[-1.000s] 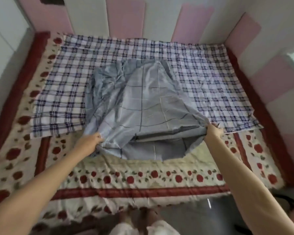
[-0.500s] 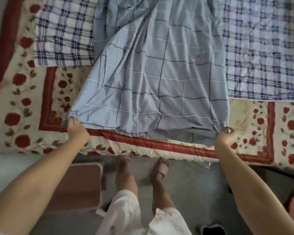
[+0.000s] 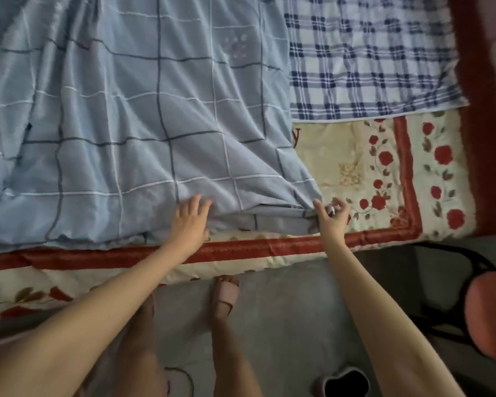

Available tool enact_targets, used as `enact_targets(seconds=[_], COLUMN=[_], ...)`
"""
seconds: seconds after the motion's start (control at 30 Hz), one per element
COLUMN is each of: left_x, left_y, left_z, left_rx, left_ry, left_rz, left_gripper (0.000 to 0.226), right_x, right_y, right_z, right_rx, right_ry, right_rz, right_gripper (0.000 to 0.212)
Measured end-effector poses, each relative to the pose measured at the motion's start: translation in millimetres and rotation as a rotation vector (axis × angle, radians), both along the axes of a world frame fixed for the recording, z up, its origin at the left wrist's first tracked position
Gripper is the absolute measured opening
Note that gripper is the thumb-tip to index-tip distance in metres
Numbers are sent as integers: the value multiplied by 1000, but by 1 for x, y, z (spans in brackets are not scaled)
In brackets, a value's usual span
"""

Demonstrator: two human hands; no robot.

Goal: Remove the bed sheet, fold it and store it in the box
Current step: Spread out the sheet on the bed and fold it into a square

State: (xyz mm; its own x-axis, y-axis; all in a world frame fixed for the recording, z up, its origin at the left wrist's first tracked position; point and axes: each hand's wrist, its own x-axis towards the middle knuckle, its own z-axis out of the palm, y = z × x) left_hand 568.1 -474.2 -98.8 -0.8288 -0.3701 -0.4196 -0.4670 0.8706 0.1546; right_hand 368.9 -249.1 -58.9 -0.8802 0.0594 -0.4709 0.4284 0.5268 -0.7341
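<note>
While the bed sheet (image 3: pixel 143 116) lay spread over the floral quilt (image 3: pixel 355 167), stretching away and leftward from the 2 hands, the right hand (image 3: pixel 331 219) pinched its near right corner; the left hand (image 3: pixel 192 219) rested flat, fingers straight, on the near edge nearby.

We log the bed sheet (image 3: pixel 126 124) as thin light-blue cloth, smooth, with a faint sheen along its creases. The checked cloth (image 3: pixel 370 67) beside it reads as woven fabric, matt and finely rumpled. The rose blanket (image 3: pixel 355 167) under both looks soft and fleecy, fuzzy at its red border. Floor (image 3: pixel 284 310): grey, smooth, matt. Slipper (image 3: pixel 225 293): pink, matt, rubbery plastic by its look.
</note>
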Motion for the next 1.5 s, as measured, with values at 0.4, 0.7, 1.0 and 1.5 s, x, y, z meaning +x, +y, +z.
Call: enact_targets(seconds=[0.4, 0.7, 1.0, 1.5], left_x=[-63, -25, -7, 22], left_y=[17, 17, 31, 21], left_z=[-63, -41, -54, -66], left_rx=[-38, 230, 5, 28], left_ry=[205, 309, 324, 202], left_rz=[-113, -257, -158, -112], left_gripper=[40, 44, 15, 16], right_x=[0, -7, -11, -14], right_y=[64, 84, 81, 90], right_z=[-91, -68, -106, -115], right_rx=[47, 426, 145, 461], right_ry=[-80, 459, -76, 109], right_rz=[281, 509, 196, 721], right_gripper=[44, 34, 24, 51])
